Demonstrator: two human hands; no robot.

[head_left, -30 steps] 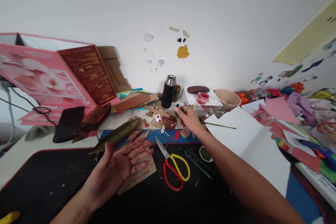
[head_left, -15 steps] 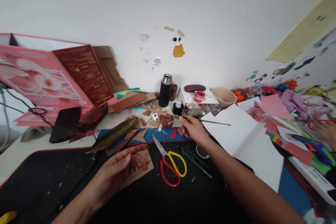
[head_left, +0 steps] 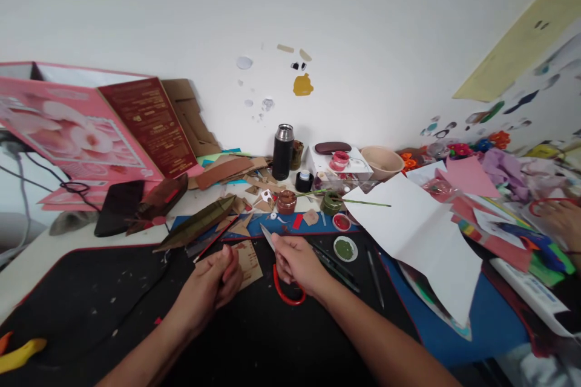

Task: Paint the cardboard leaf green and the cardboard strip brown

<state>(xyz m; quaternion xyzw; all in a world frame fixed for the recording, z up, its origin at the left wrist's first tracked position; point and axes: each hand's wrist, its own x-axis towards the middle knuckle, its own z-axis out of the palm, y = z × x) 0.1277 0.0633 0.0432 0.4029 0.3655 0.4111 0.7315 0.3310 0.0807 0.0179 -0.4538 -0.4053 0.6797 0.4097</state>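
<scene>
Scissors with red and yellow handles point(head_left: 287, 295) lie on the black mat, blades pointing up and left. Over their pivot and yellow handle is my right hand point(head_left: 297, 263), its fingers curled; whether it grips them is hard to see. My left hand point(head_left: 216, 278) is closed with its fingers curled in, beside a brown cardboard piece point(head_left: 249, 263); anything inside it is hidden. A thin green brush point(head_left: 370, 203) rests by the green paint jar point(head_left: 331, 202). The brown paint jar point(head_left: 286, 202) stands to its left.
A black flask point(head_left: 282, 154) stands near the wall. A long green leaf shape point(head_left: 197, 225) lies at left, white paper point(head_left: 408, 224) at right. Round lids with red point(head_left: 341, 222) and green paint point(head_left: 345, 249) sit by the mat's back edge. Another person's hand point(head_left: 560, 221) shows far right.
My right hand has left the green brush by the jars and come down onto the scissors. The fingers of my left hand have curled closed. The view has shifted slightly.
</scene>
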